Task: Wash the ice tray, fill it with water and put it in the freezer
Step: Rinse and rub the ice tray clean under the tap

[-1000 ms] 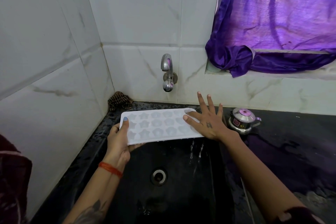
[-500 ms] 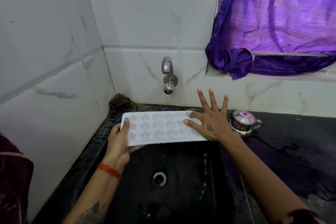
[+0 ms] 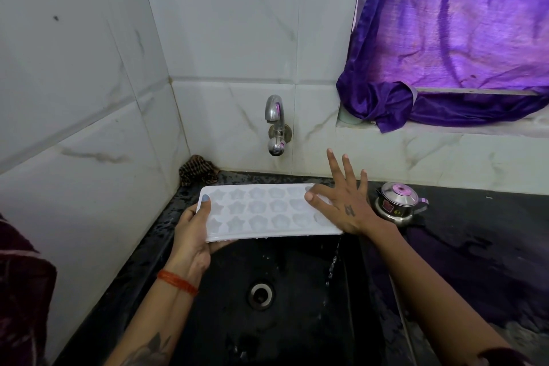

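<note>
Head view: left hand [image 3: 194,235] grips the ice tray [image 3: 267,211] over the sink [image 3: 267,321]; right hand [image 3: 346,205], fingers spread, presses its right end, apparently tipping water out.

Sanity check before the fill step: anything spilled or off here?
Water dribbles off the right corner of the ice tray into the sink, near the right hand. Tap looks off. Nothing else odd.

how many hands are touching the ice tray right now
2. The left hand grips the ice tray at its left end, thumb on top. The right hand lies flat with spread fingers on its right end, over the sink.
</note>
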Tool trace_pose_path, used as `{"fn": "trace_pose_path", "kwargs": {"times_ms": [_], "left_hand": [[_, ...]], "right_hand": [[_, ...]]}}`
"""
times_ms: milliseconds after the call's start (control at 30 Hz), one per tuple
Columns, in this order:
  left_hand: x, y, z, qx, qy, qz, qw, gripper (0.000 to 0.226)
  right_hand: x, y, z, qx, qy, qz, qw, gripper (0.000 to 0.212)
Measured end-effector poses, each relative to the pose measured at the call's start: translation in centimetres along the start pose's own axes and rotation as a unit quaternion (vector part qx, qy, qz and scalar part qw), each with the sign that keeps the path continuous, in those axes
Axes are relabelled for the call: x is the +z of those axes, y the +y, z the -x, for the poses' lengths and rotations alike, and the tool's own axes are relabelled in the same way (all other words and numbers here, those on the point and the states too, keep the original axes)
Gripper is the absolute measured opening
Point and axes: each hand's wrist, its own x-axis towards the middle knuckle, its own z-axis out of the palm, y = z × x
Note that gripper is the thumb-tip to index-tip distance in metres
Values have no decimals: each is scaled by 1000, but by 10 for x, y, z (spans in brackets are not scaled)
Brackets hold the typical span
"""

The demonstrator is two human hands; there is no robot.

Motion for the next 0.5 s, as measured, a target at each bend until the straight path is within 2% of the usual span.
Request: {"fn": "trace_pose_path", "kwargs": {"times_ms": [167, 267, 367, 500], "left_hand": [[1, 1, -1, 9, 0, -3, 1000, 46], [3, 1, 0, 16, 1, -3, 1000, 34], [3, 1, 2, 17, -5, -4, 1000, 20], [2, 1, 3, 17, -5, -4, 1000, 18]], "right_hand": [[-1, 1, 0, -18, 47, 99, 994, 91], [1, 0, 0, -26, 79, 144, 986, 89], [3, 1, -1, -19, 77, 140, 987, 88], [3, 1, -1, -4, 33, 80, 996, 93]]}}
